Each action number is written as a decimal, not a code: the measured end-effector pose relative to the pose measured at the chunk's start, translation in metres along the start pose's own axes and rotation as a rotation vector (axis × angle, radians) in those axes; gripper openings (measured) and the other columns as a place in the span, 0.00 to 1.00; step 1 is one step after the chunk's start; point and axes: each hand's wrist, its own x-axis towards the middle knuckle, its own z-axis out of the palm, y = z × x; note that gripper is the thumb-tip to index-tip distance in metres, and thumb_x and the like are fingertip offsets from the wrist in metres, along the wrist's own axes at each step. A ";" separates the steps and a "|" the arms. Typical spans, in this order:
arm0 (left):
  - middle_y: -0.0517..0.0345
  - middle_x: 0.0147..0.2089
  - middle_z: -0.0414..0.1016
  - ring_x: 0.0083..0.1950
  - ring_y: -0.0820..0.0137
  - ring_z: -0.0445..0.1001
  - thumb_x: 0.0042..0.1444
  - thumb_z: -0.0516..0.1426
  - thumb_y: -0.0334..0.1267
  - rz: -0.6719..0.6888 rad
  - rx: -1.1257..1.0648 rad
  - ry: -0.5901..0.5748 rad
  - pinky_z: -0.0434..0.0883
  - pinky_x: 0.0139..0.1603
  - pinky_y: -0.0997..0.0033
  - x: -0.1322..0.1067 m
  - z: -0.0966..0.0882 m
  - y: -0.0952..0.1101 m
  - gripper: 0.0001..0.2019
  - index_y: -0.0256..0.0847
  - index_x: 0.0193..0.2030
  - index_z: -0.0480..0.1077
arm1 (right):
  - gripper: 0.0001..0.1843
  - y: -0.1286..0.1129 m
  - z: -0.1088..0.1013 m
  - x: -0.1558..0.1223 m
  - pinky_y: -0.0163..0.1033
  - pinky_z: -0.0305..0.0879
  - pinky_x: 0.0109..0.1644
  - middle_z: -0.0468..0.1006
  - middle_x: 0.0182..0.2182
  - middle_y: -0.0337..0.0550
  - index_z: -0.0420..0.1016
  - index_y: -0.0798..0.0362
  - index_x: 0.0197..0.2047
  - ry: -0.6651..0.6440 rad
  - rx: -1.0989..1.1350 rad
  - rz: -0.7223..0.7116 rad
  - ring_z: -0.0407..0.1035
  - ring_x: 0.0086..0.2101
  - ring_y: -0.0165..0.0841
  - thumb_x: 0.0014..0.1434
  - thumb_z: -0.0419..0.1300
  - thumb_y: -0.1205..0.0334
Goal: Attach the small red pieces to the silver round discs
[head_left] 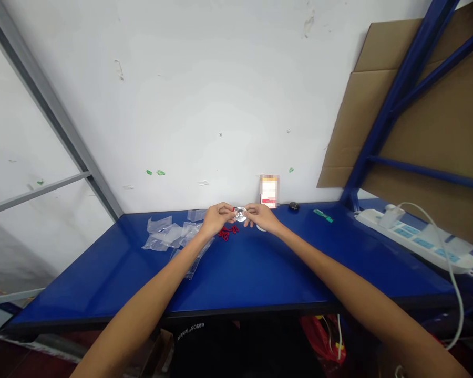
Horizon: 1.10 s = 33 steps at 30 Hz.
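A round, shiny silver disc [241, 213] with a small centre is held up above the back part of the blue table. My left hand [217, 217] pinches its left edge, and my right hand [261, 216] grips it from the right with fingers curled. Just below the left fingers lie loops of red cord [226, 233] on the tabletop. A bit of red shows by the left fingertips, too small to make out. Partly hidden under my right hand is a pale rounded thing [260, 229].
Clear plastic bags [169, 234] lie left of my hands. A phone [268, 191] leans on the wall behind. Farther right are a small black round thing [294, 206], a green item [323, 215] and a white power strip [415, 239] with a cable. Blue table [252, 278] edge in front.
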 end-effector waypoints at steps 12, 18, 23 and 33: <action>0.53 0.41 0.86 0.38 0.64 0.82 0.63 0.65 0.44 0.251 0.443 0.037 0.76 0.42 0.67 -0.004 -0.001 0.002 0.09 0.44 0.44 0.85 | 0.14 0.006 0.006 -0.004 0.39 0.84 0.32 0.87 0.35 0.52 0.84 0.55 0.38 0.149 0.245 0.187 0.85 0.33 0.42 0.58 0.75 0.52; 0.53 0.43 0.86 0.41 0.62 0.81 0.64 0.64 0.37 0.372 0.705 0.026 0.72 0.46 0.66 -0.006 0.000 -0.001 0.07 0.46 0.44 0.85 | 0.18 0.003 0.014 -0.008 0.43 0.86 0.37 0.88 0.39 0.52 0.86 0.54 0.44 0.106 0.275 0.152 0.86 0.37 0.44 0.59 0.74 0.49; 0.53 0.42 0.85 0.39 0.62 0.80 0.64 0.63 0.36 0.374 0.799 -0.026 0.71 0.43 0.67 -0.007 -0.003 0.001 0.07 0.46 0.45 0.85 | 0.19 -0.001 0.017 -0.011 0.42 0.86 0.39 0.88 0.42 0.52 0.86 0.55 0.50 0.093 0.259 0.141 0.86 0.38 0.44 0.62 0.73 0.51; 0.49 0.45 0.84 0.41 0.61 0.79 0.66 0.61 0.38 0.369 0.979 0.039 0.69 0.44 0.68 -0.015 0.002 0.009 0.09 0.45 0.47 0.84 | 0.20 -0.004 0.015 -0.013 0.43 0.85 0.45 0.87 0.46 0.50 0.84 0.53 0.56 -0.001 0.251 0.097 0.85 0.43 0.43 0.64 0.70 0.55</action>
